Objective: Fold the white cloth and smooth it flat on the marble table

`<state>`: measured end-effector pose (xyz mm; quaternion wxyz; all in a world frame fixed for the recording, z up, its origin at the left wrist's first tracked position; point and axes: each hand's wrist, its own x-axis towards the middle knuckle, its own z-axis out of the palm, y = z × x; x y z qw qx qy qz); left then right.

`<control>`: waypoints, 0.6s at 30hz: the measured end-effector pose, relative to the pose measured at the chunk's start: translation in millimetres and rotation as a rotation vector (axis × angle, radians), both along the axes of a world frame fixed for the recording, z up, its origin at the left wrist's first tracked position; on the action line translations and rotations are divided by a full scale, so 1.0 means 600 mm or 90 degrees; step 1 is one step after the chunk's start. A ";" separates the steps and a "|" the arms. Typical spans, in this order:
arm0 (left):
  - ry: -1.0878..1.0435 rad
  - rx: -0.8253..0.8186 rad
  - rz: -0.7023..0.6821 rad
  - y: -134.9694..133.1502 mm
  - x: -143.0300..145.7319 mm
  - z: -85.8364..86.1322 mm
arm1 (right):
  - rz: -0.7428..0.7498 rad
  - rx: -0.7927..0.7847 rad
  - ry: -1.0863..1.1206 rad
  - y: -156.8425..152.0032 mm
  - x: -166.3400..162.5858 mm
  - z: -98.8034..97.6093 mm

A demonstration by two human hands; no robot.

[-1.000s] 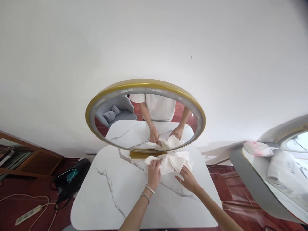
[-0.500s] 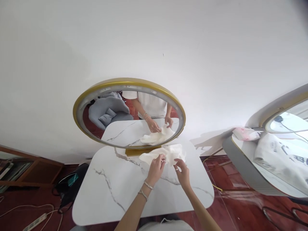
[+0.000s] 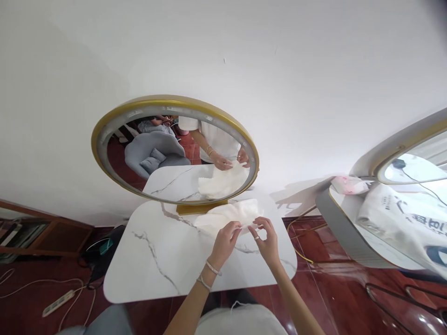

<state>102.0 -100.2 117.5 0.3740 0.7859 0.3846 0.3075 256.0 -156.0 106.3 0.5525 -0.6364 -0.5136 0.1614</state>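
A thin, soft white cloth (image 3: 223, 215) lies partly spread on the marble-patterned white tabletop (image 3: 139, 274), at the foot of the oval mirror. My left hand (image 3: 225, 243), with bracelets at the wrist, pinches the cloth's near edge between thumb and fingers. Close by on the right, my right hand (image 3: 268, 241), wearing a ring, grips the same edge near its right corner, thumb and index finger curled together. The near edge is lifted a little off the table, while the rest of the cloth rests flat and slightly wrinkled. Both hands and the cloth appear in the mirror.
A gold-framed mirror (image 3: 174, 100) stands at the table's back, against the wall. To the right, a second table (image 3: 344, 228) bears a pink-white packet (image 3: 349, 184) and a printed white fabric (image 3: 401, 218). Cables and a power strip (image 3: 58, 303) lie on the red floor.
The cloth has gone from bunched to more spread out, its near edge drawn toward me. My fingers have shifted along that edge. The camera view has tilted and turned slightly.
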 end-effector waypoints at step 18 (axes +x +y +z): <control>-0.091 -0.152 0.002 0.001 -0.008 -0.007 | 0.124 -0.298 0.186 0.012 0.011 0.025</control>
